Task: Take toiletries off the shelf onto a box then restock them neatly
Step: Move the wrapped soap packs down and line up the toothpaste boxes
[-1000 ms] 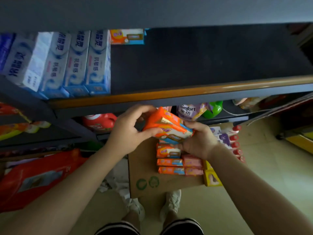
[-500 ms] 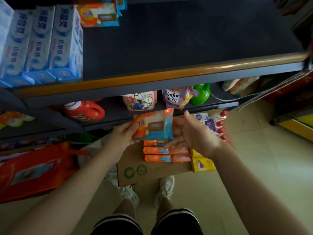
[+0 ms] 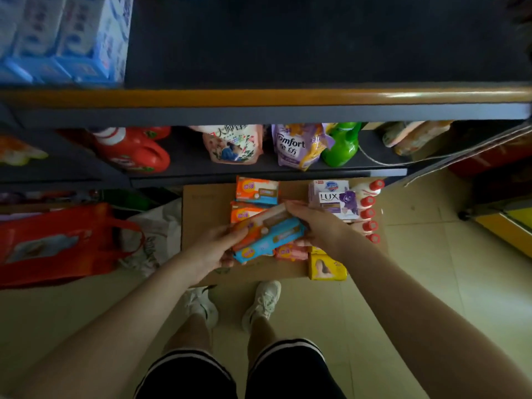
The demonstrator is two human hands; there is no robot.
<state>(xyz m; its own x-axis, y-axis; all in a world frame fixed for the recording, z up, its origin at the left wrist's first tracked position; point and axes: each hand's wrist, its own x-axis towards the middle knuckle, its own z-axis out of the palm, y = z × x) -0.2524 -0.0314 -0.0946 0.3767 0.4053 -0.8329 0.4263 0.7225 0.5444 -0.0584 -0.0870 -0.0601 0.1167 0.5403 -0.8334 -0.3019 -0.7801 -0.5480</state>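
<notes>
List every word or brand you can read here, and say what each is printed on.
"LUX": white soap box on the cardboard box.
"Comfort": purple pouch on the lower shelf.
Chinese print on the floral pouch, the orange soap packs and the blue cartons: too blurred to read.

Both hands curled, gripping

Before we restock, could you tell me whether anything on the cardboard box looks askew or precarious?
The yellow soap pack sticks out past the near edge of the cardboard box, so it could slip off. The other packs lie in fairly tidy rows.
</notes>
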